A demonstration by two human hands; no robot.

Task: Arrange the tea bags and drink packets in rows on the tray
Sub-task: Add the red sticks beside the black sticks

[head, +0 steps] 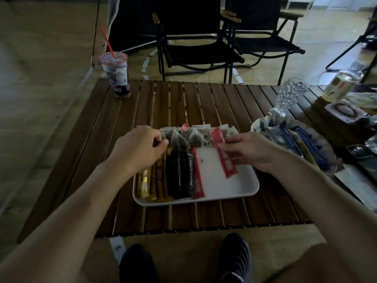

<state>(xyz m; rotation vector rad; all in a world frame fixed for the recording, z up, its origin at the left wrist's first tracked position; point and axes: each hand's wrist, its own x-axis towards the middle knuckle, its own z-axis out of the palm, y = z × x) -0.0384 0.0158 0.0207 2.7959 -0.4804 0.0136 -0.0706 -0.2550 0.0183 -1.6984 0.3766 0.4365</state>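
A white rectangular tray (234, 184) lies on the slatted wooden table (183, 99). Clear pyramid tea bags (193, 136) line its far edge. Gold, brown, black and red stick packets (175, 176) lie side by side on its left half. My right hand (251, 150) pinches a red stick packet (224, 154) above the tray's bare right part. My left hand (140, 148) hovers over the left end of the rows, its curled fingertips touching a tea bag; whether it grips the bag is hidden.
A patterned plate (263, 123) at the right holds blue and gold stick packets (299, 144). A clear glass (289, 94) stands behind it. A lidded cup with a red straw (118, 74) sits at the table's far left corner. Black folding chairs (195, 43) stand beyond.
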